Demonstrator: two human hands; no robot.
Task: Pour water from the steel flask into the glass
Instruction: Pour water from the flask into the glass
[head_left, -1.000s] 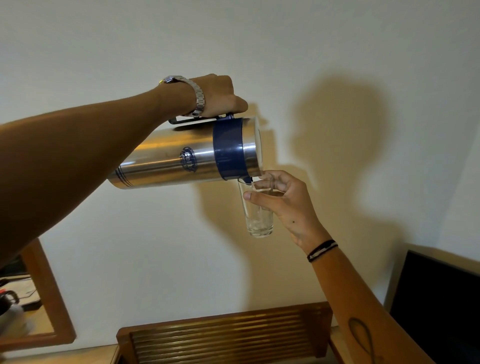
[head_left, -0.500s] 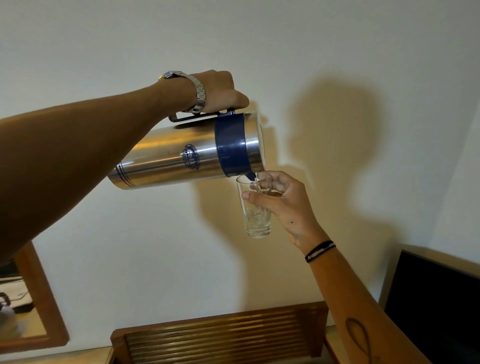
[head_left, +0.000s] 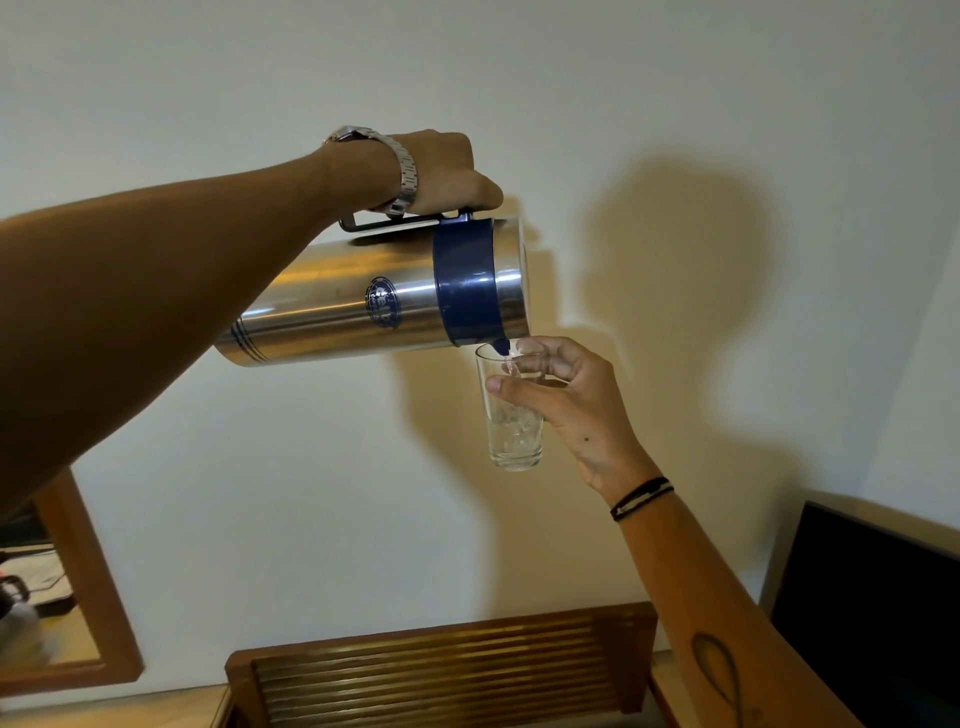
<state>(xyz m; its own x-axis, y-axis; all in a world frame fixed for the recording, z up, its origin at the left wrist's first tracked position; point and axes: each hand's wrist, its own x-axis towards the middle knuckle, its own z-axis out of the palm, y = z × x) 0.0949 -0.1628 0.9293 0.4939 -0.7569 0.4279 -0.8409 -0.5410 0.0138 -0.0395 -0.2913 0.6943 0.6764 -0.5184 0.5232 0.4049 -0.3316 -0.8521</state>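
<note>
Head view shows the left hand (head_left: 441, 171) wrapped around the handle (head_left: 395, 222) on top of the flask (head_left: 374, 301), holding it tipped almost flat in the air before a pale wall (head_left: 260, 467). A metal watch (head_left: 405, 171) sits on that wrist. The flask's blue collar (head_left: 465, 280) is near its mouth, and the blue spout (head_left: 500, 347) dips just inside the rim of the glass (head_left: 511, 410). The right hand (head_left: 576, 405) grips the glass upright directly beneath the spout, thumb across the near side and fingers (head_left: 535, 348) curled around the far side near the rim. A thin stream runs from the spout, and bubbling water fills the lower part of the glass. A black band (head_left: 641, 498) circles the right wrist. Below the right hand stands a slatted wooden rack (head_left: 441, 670); to that arm's right is a dark screen (head_left: 872, 597).
</note>
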